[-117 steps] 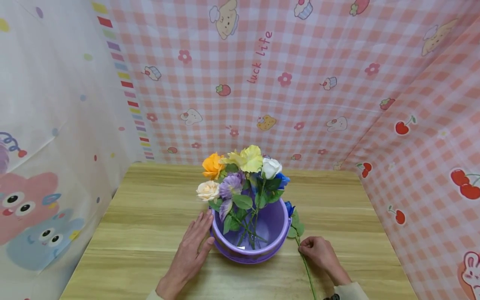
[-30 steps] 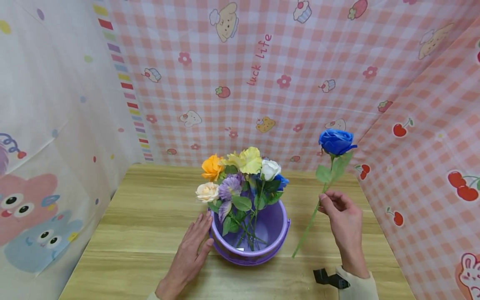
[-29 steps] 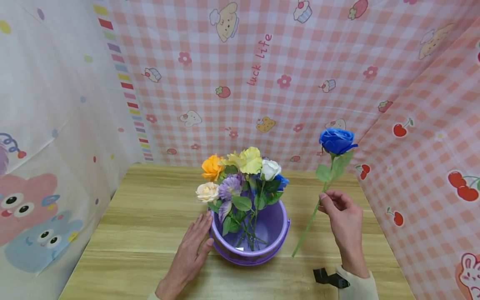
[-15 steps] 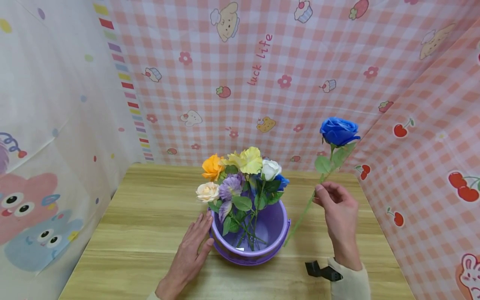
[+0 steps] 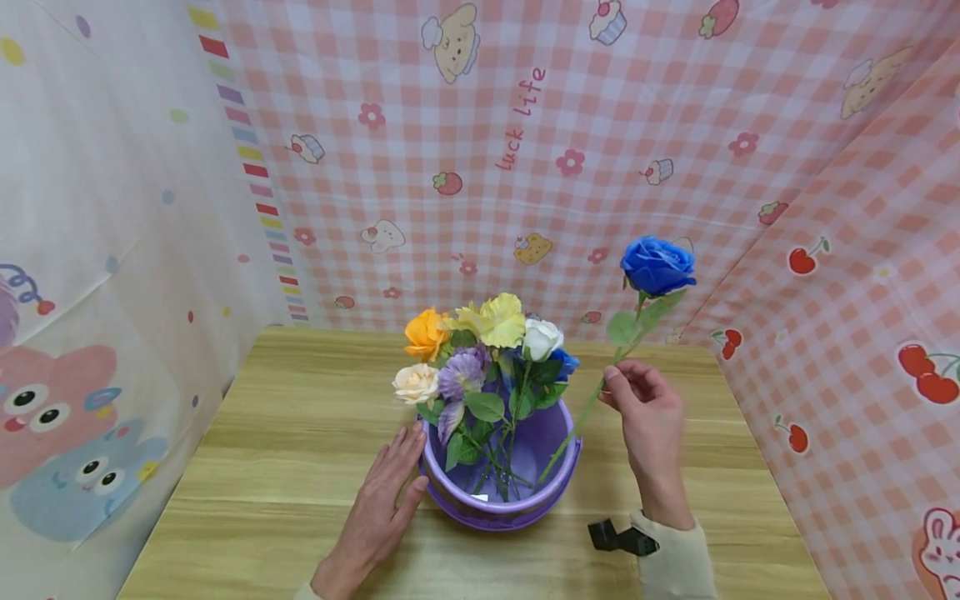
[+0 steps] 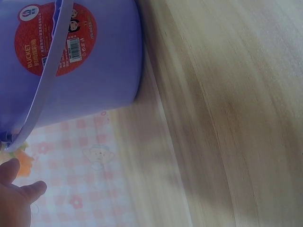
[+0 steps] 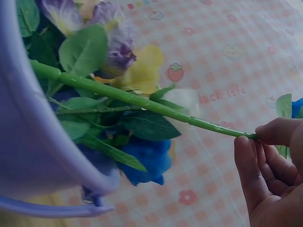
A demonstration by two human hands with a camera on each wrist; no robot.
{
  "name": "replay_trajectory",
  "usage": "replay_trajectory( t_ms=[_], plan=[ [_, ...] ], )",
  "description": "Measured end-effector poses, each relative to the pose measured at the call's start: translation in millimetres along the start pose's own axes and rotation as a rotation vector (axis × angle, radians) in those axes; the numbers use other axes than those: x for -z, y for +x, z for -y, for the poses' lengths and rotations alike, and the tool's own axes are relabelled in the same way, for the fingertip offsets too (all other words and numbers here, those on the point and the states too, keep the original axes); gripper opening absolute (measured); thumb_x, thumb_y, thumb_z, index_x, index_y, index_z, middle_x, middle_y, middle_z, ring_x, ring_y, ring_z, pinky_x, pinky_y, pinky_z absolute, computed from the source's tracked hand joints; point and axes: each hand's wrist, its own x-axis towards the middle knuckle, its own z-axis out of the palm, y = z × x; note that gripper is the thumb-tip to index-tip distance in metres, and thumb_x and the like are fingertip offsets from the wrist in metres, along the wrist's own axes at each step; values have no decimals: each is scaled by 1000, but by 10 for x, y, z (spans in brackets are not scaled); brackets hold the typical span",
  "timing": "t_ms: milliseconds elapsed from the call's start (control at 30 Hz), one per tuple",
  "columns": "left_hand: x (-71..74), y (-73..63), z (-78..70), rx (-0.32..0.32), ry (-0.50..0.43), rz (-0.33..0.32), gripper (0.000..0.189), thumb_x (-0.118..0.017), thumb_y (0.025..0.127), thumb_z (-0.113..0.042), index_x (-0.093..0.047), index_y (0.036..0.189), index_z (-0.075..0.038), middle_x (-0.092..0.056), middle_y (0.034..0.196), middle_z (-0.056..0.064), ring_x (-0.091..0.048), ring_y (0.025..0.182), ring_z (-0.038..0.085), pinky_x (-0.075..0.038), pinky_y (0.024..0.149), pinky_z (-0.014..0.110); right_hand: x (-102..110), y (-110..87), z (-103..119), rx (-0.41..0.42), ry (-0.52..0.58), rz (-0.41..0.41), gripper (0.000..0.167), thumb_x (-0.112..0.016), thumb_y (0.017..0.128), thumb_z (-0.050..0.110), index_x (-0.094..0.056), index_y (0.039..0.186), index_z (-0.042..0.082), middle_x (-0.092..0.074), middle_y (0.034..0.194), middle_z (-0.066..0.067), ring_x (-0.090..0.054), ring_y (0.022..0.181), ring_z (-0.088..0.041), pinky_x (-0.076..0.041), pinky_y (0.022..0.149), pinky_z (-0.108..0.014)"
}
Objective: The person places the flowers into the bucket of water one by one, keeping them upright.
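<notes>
A purple bucket (image 5: 555, 454) stands on the table with several artificial flowers leaning in it: orange, cream, purple, yellow, white and a blue one. My left hand (image 5: 378, 500) rests with straight fingers against the bucket's left side; in the left wrist view its fingertips show near the bucket's handle (image 6: 45, 90). To the right, my right hand (image 5: 648, 421) pinches the green stem of a blue rose (image 5: 657, 267) between thumb and fingers. The bloom is up beyond the hand, and the stem's lower end slants down over the bucket's right rim, overlapping the opening. The right wrist view shows that stem (image 7: 142, 101) close up.
The wooden table (image 5: 300, 417) carries the bucket near its middle. Pink checked cloth (image 5: 420, 167) hangs behind and to the right, and a white patterned cloth (image 5: 135, 250) on the left. A black strap piece (image 5: 622, 537) sits at the right sleeve.
The right hand has lifted the blue rose from the table beside the bucket, then moved it leftward so its stem end came over the rim. The left hand stays in place.
</notes>
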Motion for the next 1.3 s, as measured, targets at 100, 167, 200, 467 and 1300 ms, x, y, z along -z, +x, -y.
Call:
replay_trajectory(
  t_ms=[100,167,200,467,1300],
  plan=[
    [1,3,-3,0,2,0,54,-57,104,-18,-45,156,-7,-44,160,10,-43,144,40,-10,127,25,-28,-23,-47,-18,2,10,11,-72,95,-1,-66,100,-9,-68,82,-4,-69,68,-10,-63,68,-26],
    [2,3,-6,-1,1,1,54,-57,104,-18,-46,156,-7,-44,160,10,-43,144,40,-10,127,25,-42,-42,-82,-27,-2,16,11,-71,95,-2,-66,101,-10,-69,82,-3,-69,68,-9,-63,68,-26],
    [3,4,-6,-1,2,0,54,-57,104,-18,-46,156,-7,-44,160,11,-43,144,40,-10,127,25,-50,-52,-101,-32,-5,19,11,-71,95,-2,-66,101,-10,-69,82,-3,-69,68,-9,-63,69,-26],
    [2,3,-1,-9,1,-6,53,-57,104,-18,-47,155,-5,-45,160,12,-44,143,42,-11,127,26,-96,-156,-256,-56,-57,56,14,-71,95,-1,-66,102,-12,-69,81,-2,-70,68,-10,-64,69,-27],
    [1,1,0,9,2,7,55,-59,103,-16,-46,156,-7,-43,161,10,-43,143,41,-10,127,25,-308,-403,-522,289,-487,235,9,-82,87,3,-75,92,6,-76,83,-1,-71,73,-14,-60,65,-19]
  ],
)
